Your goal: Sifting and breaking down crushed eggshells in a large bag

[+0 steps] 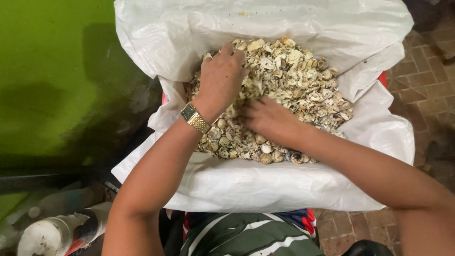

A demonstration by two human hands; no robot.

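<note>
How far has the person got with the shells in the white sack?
Done: nothing visibly set apart. In hand: the left hand rests on the shells, and the right hand digs into them. Left: the white sack is heaped full, seemingly all still unsorted.

Matt, rough broken shells (294, 80) in a white woven-plastic sack (265, 185); shiny gold metal watch (195, 117).

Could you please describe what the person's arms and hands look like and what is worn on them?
Both arms are bare to above the elbow, with no sleeves or gloves in view. The left hand has a gold-coloured wristwatch at its wrist, with a rectangular dark-green face and a metal link band. The right hand and its wrist carry nothing that shows; no rings can be made out on the fingers.
</note>
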